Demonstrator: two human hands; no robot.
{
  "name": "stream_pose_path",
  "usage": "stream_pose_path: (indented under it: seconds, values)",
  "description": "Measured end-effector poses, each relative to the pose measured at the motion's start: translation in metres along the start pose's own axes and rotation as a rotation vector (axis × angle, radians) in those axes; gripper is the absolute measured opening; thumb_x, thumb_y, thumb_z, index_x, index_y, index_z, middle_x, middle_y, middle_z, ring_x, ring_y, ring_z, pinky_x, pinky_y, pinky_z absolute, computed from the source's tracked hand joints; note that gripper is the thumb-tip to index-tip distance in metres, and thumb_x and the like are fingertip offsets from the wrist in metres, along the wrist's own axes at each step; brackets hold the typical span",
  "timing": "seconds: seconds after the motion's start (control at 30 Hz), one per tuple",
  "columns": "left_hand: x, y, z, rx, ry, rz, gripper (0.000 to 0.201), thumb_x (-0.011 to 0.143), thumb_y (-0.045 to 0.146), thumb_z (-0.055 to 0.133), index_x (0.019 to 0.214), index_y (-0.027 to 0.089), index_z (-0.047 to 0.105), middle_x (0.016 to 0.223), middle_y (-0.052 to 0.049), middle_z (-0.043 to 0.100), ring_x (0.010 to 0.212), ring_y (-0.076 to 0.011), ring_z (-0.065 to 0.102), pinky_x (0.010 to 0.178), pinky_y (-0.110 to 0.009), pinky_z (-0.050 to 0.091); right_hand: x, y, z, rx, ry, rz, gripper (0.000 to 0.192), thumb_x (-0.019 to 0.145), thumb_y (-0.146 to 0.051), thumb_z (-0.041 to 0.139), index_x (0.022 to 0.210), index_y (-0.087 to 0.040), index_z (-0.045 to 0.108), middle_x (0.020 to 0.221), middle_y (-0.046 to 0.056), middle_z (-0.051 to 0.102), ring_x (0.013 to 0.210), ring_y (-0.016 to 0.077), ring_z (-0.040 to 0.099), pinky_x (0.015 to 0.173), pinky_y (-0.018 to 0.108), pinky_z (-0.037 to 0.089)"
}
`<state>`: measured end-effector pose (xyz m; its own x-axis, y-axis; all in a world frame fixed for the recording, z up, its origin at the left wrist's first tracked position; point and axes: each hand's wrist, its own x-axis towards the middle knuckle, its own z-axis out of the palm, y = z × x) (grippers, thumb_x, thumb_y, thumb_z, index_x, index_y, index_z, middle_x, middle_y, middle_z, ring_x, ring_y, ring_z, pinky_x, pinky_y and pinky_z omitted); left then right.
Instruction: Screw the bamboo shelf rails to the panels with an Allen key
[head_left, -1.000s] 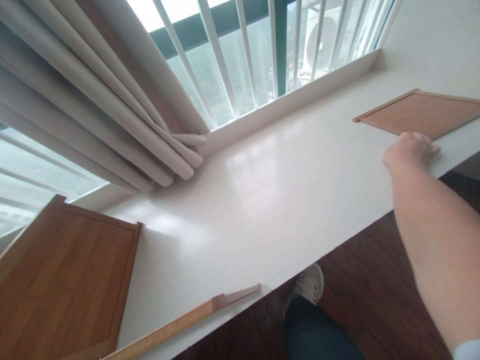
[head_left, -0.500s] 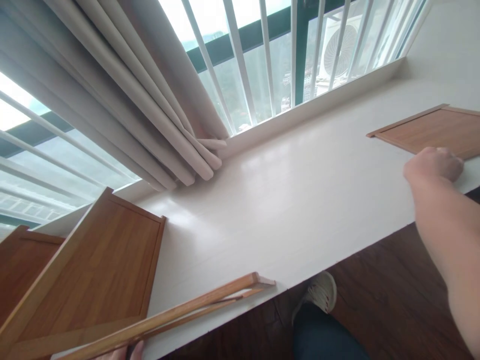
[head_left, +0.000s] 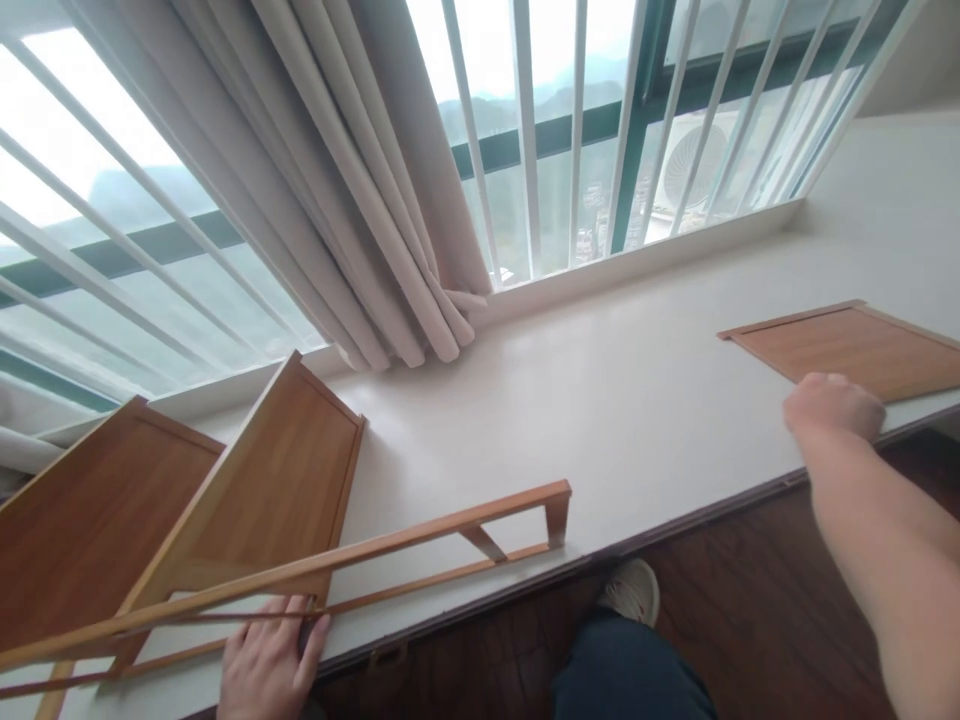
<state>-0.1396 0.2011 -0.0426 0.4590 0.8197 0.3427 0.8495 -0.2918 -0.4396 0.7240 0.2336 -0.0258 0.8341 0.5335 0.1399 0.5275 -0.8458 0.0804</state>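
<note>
Our left hand (head_left: 270, 660) lies at the near edge of the desk (head_left: 600, 420), fingers closed around the lower rail of a wooden frame (head_left: 420, 545). The frame is a long, thin ladder of slats that runs from the left border to a short end post near the middle of the desk, tilted up on its long edge. Our right hand (head_left: 832, 410) sits well apart on the right, knuckles up, fingers curled down at the near edge of a flat panel (head_left: 847, 345); we cannot tell whether that grip is shut on the panel's edge or only pressing on it.

We judge the frame light and stiff along its length but slender, likely to flex or twist if lifted by one end; a hold near its middle, or one hand on each rail, would steady it. The panel looks rigid, smooth and flat to the desk, so it probably needs an edge lifted or slid over the desk's lip to get fingers beneath.

Two more panels (head_left: 277, 470) lean at the left beside the curtain (head_left: 360, 200). The frame's left end is cut off, the right fingertips are hidden, and the panel runs out of view at the right.
</note>
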Motion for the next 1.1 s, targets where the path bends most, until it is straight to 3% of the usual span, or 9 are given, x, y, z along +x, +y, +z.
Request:
stream_pose_path:
  seconds: [0.13, 0.47, 0.77, 1.1]
  values:
    - [0.011, 0.015, -0.016, -0.048, 0.078, -0.038, 0.054, 0.095, 0.053, 0.039, 0.101, 0.014, 0.075, 0.105, -0.014, 0.075, 0.11, -0.0315, 0.062, 0.095, -0.043, 0.04, -0.038, -0.012, -0.015, 0.027, -0.035, -0.036, 0.038, 0.099, -0.013, 0.035, 0.119, -0.003, 0.065, 0.104, 0.024, 0.063, 0.106, 0.0305, 0.064, 0.071, 0.037, 0.035]
    - [0.013, 0.032, -0.04, -0.241, -0.009, -0.202, 0.039, 0.096, 0.049, 0.048, 0.108, 0.021, 0.072, 0.12, -0.009, 0.072, 0.115, -0.0264, 0.062, 0.1, -0.043, 0.035, -0.147, -0.049, -0.044, 0.044, -0.022, -0.201, 0.044, 0.099, -0.011, 0.03, 0.109, -0.001, 0.071, 0.1, 0.024, 0.066, 0.1, 0.0336, 0.069, 0.076, 0.04, 0.048]
    - [0.013, 0.036, -0.051, -0.416, -0.069, -0.285, 0.04, 0.098, 0.048, 0.046, 0.12, 0.023, 0.069, 0.14, -0.009, 0.062, 0.135, -0.0269, 0.051, 0.107, -0.046, 0.032, -0.236, -0.084, -0.062, 0.008, 0.043, -0.327, 0.041, 0.099, -0.009, 0.031, 0.105, -0.002, 0.071, 0.101, 0.023, 0.066, 0.096, 0.0314, 0.071, 0.075, 0.036, 0.05]
    - [0.009, 0.037, -0.052, -0.64, -0.108, -0.372, 0.048, 0.097, 0.056, 0.047, 0.131, 0.028, 0.066, 0.148, -0.007, 0.057, 0.141, -0.0268, 0.045, 0.118, -0.046, 0.026, -0.309, -0.114, -0.077, -0.004, 0.054, -0.45, 0.038, 0.098, -0.008, 0.032, 0.104, -0.004, 0.07, 0.104, 0.022, 0.066, 0.098, 0.0303, 0.07, 0.076, 0.035, 0.051]
